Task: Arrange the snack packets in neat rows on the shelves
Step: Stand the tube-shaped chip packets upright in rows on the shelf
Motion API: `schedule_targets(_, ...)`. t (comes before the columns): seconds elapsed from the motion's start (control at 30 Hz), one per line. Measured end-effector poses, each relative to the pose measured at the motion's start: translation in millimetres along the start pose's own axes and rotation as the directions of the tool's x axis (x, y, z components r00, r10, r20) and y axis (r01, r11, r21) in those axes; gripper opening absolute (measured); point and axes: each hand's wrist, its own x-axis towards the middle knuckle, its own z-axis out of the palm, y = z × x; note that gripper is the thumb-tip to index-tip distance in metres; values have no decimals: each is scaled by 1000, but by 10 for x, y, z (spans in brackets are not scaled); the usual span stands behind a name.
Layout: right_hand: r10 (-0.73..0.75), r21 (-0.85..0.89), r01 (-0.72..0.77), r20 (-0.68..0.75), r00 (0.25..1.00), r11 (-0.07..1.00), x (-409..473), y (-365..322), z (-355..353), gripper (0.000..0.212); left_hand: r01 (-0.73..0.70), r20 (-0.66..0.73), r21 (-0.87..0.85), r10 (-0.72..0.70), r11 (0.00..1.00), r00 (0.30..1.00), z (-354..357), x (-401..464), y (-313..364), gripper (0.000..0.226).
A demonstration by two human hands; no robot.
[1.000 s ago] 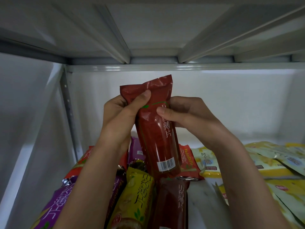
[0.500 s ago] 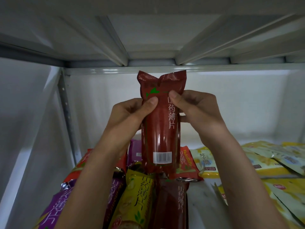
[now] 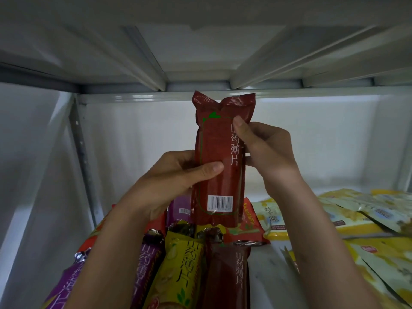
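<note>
I hold a long dark red snack packet (image 3: 219,175) upright in front of the shelf's back wall, its barcode low and facing me. My left hand (image 3: 176,177) grips its middle from the left, thumb across the front. My right hand (image 3: 265,150) pinches its upper right edge, thumb on the front. Below it on the white shelf (image 3: 269,275) lie a purple packet (image 3: 147,264), a yellow packet (image 3: 180,270) and a brown packet (image 3: 229,270) side by side, pointing towards me.
Orange-red packets (image 3: 245,228) and another purple one (image 3: 179,209) lie behind that row. A loose heap of pale yellow packets (image 3: 356,219) covers the right side. The upper shelf's underside (image 3: 200,52) is close overhead. A metal upright (image 3: 82,157) stands at the left.
The red packet has been raised and turned from tilted to upright. My left hand has slid down from its top to its middle; my right hand stays near the top.
</note>
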Motion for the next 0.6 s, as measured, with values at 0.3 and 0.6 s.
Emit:
schedule_targets(0.3,122,-53,-114,184,975,992,-28,-57,-30,33,-52,-90,52,57,997,994,-3,2,-24,37)
schedule_targets(0.6,121,-129,-95,212,970,987,-14,32,-53,23,49,-20,101,-47,994,999,-68,30,-58,62)
